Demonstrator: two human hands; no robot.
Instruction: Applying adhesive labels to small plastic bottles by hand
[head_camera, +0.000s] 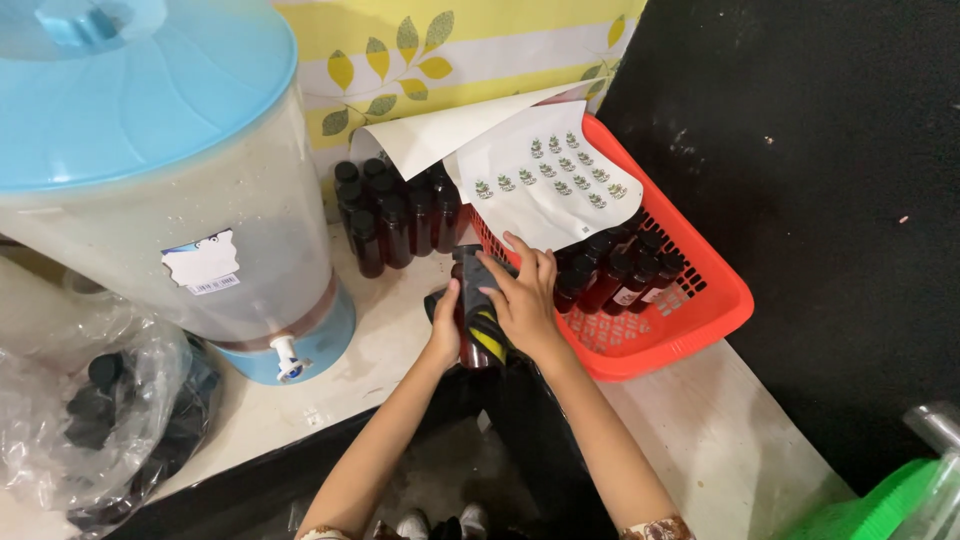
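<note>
My left hand (445, 335) grips a dark brown bottle (470, 350) from below, held at the counter's edge. My right hand (520, 300) presses flat on a dark label with a yellow stripe (487, 338) on the bottle's side. Just right of my hands an orange plastic basket (700, 320) holds several dark capped bottles (610, 275). A white sticker sheet (545, 180) with small leaf-pattern labels leans over the basket's far end.
A large clear dispenser with a blue lid (150, 160) and white tap (288, 358) stands at left. Several dark bottles (395, 215) stand behind my hands by the wall. A clear bag of black caps (100, 410) lies at lower left. A green object (880, 510) is at bottom right.
</note>
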